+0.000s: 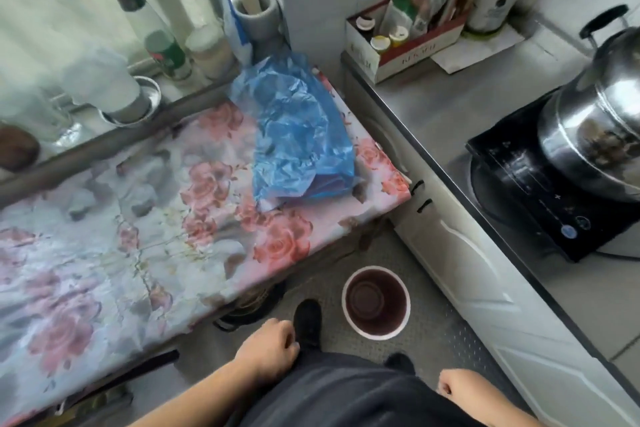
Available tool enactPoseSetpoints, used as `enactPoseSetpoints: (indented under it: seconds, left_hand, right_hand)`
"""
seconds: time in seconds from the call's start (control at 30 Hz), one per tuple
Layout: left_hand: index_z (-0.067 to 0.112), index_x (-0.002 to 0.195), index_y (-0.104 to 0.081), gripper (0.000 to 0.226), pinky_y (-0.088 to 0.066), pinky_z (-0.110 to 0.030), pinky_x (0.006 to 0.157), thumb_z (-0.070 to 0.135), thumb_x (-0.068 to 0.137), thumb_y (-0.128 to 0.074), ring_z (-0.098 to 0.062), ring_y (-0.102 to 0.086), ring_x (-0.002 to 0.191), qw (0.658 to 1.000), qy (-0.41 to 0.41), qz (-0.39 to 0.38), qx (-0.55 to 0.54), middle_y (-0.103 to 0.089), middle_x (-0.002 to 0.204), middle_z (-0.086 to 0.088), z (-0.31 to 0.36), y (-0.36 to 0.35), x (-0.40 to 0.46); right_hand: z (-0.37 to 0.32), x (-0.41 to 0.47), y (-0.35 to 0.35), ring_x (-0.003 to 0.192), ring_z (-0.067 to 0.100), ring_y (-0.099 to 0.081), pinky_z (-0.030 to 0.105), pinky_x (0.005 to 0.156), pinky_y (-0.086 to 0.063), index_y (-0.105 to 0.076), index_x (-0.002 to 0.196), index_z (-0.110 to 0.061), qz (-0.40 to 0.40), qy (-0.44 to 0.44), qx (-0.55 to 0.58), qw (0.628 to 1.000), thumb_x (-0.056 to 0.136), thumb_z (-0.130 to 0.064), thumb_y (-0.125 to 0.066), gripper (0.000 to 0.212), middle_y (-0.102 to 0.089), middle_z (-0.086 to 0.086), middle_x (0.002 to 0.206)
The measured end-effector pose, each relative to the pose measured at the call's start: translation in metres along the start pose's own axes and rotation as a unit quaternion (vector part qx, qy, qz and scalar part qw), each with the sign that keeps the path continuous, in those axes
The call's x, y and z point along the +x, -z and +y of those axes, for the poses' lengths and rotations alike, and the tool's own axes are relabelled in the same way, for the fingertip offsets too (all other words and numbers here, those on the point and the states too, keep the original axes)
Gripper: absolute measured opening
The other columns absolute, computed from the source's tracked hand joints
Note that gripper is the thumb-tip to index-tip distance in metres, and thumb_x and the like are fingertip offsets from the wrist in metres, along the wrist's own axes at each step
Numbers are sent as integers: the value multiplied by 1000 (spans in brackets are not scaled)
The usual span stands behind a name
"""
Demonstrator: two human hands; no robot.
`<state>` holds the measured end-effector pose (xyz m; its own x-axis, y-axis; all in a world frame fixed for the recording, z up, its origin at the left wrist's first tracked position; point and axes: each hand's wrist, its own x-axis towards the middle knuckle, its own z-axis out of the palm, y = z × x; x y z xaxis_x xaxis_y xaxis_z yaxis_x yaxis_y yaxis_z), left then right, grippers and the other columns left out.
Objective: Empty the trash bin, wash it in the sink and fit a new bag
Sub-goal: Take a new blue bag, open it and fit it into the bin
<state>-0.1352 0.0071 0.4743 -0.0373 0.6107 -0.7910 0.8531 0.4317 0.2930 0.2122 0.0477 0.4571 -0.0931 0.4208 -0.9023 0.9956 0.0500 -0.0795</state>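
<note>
A floral-clothed tabletop (104, 218) fills the space up and to the left of the left hand's fingers (284, 333), and a steel counter (433, 107) runs up and to the right of the right hand's fingers (446, 388), carrying a black induction hob (540, 198) with a lidded steel pot (595, 121) on it. On the far right corner of the tabletop, well beyond both hands, lies a crumpled blue plastic bag (294, 132), spread loose; it looks set out within reach as the fresh liner, though that is a guess.

The trash bin (376, 302), a small round one with a white rim and dark inside, stands upright on the grey floor (433, 333), just ahead of the fingers and between the two hands, beside a black shoe (307, 321). It holds no bag and looks empty, which suggests emptying is done; whether it has been washed cannot be told.

The left hand (266, 347) hangs low with fingers loosely curled and holding nothing. The right hand (460, 385) is likewise curled inward, empty as far as shows. Both sit near the waist, apparently idle before reaching for bin or bag.
</note>
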Motion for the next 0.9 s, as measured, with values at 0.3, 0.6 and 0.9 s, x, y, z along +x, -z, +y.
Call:
enactPoseSetpoints:
  seconds: [0.3, 0.6, 0.9]
  left_hand:
    - [28, 71, -43, 24, -32, -30, 56, 42, 86, -54, -16, -52, 66, 958, -115, 257, -49, -55, 73, 8, 13, 139, 58]
    - [23, 155, -20, 95, -28, -43, 117, 49, 79, -71, -35, -24, 143, 950, -74, 270, 134, -21, 160, -12, 27, 196, 100]
    - [14, 83, -62, 21, -36, -32, 58, 25, 96, -50, -31, -63, 79, 947, -131, 292, 18, -68, 80, -6, 40, 222, 106]
  right_hand:
    - [-153, 20, 101, 78, 18, -59, 32, 62, -42, -58, 78, -19, 118, 76, 95, 985, 93, -39, -48, 27, -62, -5, 77]
    - [-187, 23, 170, 74, 16, -56, 40, 67, -48, -51, 69, -20, 259, 108, 129, 951, 88, -40, -50, 28, -55, -4, 82]
    - [-178, 24, 150, 71, 10, -55, 34, 62, -45, -49, 67, -26, 249, 96, 140, 954, 87, -43, -49, 27, -55, -6, 80]
